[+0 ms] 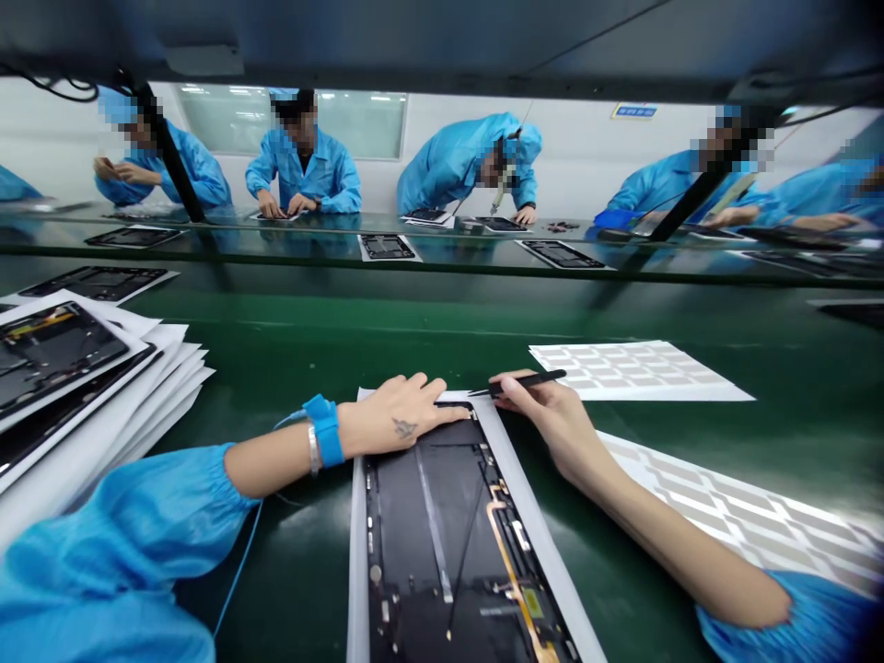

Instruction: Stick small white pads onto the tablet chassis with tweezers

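Observation:
A dark tablet housing point(407, 525) with an orange flex cable and small parts lies on a white sheet point(529, 502) in front of me. Across its far end rests my left hand point(401, 414), palm down, fingers spread, the index finger pointing at the far right corner. A blue wrist strap circles that wrist. My right hand point(542, 405) pinches black tweezers point(529, 382), whose tips point left just beside that same corner. Whether the tips hold anything is too small to tell.
Stacked housings on white sheets point(103, 414) stand at the left. Sheets of grey-and-white labels point(635, 364) lie at the right. Beyond a raised ledge, more housings point(387, 247) sit on a line where several people in blue work. A dark shelf point(442, 46) hangs overhead.

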### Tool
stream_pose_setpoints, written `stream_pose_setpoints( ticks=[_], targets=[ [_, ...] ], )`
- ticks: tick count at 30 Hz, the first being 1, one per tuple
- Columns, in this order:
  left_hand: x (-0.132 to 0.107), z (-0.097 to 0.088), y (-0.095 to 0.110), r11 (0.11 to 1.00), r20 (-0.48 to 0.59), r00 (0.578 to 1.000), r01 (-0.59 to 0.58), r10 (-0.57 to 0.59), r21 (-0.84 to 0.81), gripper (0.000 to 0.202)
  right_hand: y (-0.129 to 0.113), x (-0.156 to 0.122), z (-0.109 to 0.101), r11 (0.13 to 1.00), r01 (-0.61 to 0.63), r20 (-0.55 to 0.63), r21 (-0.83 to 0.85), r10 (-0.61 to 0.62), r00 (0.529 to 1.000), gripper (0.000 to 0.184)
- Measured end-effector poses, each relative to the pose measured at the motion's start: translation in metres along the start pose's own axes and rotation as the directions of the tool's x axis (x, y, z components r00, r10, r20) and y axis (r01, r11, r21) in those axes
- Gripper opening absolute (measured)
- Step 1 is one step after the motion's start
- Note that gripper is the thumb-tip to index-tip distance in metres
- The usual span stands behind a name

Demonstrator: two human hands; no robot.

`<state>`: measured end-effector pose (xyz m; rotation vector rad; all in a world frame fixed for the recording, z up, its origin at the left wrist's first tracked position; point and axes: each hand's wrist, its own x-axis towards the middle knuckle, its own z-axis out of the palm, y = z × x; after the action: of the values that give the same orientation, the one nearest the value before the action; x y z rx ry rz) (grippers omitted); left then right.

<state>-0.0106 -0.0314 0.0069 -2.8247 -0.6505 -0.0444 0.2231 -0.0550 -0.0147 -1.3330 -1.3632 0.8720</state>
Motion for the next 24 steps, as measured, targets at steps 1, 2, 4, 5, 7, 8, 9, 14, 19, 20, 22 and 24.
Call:
stream_pose_setpoints(
  ticks=[1,2,4,5,7,8,9,14,19,20,22,24],
  targets=[
    [0.002,0.001,0.001,1.0,-0.003,1.0,0.007,-0.007,0.007,0.059,-0.001,-0.001,-0.001,0.997,0.06,0.012,-0.055,-0.06,0.998,0.044],
    [0.004,0.002,0.0,1.0,-0.007,1.0,0.011,-0.011,0.002,0.058,-0.003,-0.002,-0.002,0.983,0.136,0.024,-0.124,-0.134,0.991,0.04],
    [0.002,0.007,-0.004,0.998,-0.021,1.0,0.014,-0.016,-0.058,0.052,-0.007,-0.004,-0.003,0.908,0.313,0.082,-0.28,-0.302,0.95,0.03],
    [-0.001,0.01,-0.007,0.993,-0.037,0.999,0.017,-0.021,-0.114,0.049,-0.009,-0.004,-0.002,0.844,0.41,0.151,-0.346,-0.381,0.912,0.025],
    [-0.008,0.016,-0.014,0.965,-0.093,0.994,0.029,-0.055,-0.262,0.042,-0.014,-0.002,0.003,0.682,0.593,0.353,-0.428,-0.478,0.804,0.019],
    [-0.011,0.019,-0.017,0.939,-0.129,0.988,0.038,-0.087,-0.341,0.04,-0.017,0.0,0.007,0.598,0.669,0.461,-0.441,-0.489,0.741,0.019],
    [-0.015,0.021,-0.02,0.91,-0.161,0.98,0.045,-0.121,-0.412,0.038,-0.019,0.002,0.012,0.522,0.728,0.556,-0.444,-0.477,0.681,0.019],
    [-0.018,0.028,-0.023,0.811,-0.213,0.946,0.078,-0.243,-0.58,0.027,-0.028,0.019,0.037,0.357,0.799,0.779,-0.485,-0.238,0.579,0.015],
    [-0.016,0.029,-0.023,0.801,-0.205,0.948,0.077,-0.243,-0.594,0.022,-0.038,0.03,0.043,0.3,0.828,0.851,-0.474,-0.084,0.518,0.017],
    [-0.015,0.03,-0.023,0.803,-0.202,0.949,0.079,-0.242,-0.591,0.021,-0.041,0.031,0.044,0.297,0.838,0.865,-0.458,-0.068,0.497,0.019],
    [-0.016,0.031,-0.023,0.81,-0.191,0.952,0.088,-0.241,-0.58,0.019,-0.045,0.032,0.046,0.29,0.853,0.884,-0.433,-0.047,0.465,0.023],
    [-0.016,0.031,-0.022,0.819,-0.167,0.957,0.104,-0.237,-0.565,0.018,-0.049,0.032,0.048,0.271,0.862,0.892,-0.428,-0.03,0.452,0.022]
  ],
)
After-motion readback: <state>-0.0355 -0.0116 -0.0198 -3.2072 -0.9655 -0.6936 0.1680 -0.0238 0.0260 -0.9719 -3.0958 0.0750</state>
